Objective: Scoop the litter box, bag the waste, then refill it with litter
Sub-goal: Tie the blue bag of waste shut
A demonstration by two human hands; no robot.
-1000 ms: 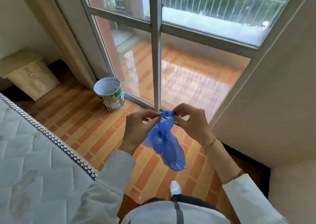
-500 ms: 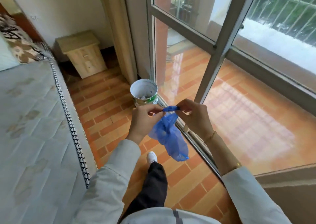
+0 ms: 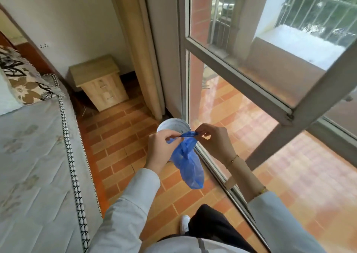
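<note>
A small blue plastic bag [image 3: 190, 165] hangs in front of me at chest height, its lower part bulging. My left hand [image 3: 161, 148] pinches one end of the bag's twisted top. My right hand [image 3: 214, 138] pinches the other end, so the top stretches level between them. Just beyond my hands a white bucket [image 3: 174, 125] stands on the brick-pattern floor, partly hidden by the bag and my left hand. No litter box or scoop is in view.
A mattress [image 3: 32, 171] fills the left side. A small wooden bedside cabinet [image 3: 99, 82] stands by the far wall next to a curtain [image 3: 135, 46]. A glass sliding door [image 3: 241, 90] runs along the right, its track beside my feet.
The view has swung left and I have stepped toward the bucket, which now lies right behind my hands. Both hands keep the same grip on the bag's top.
</note>
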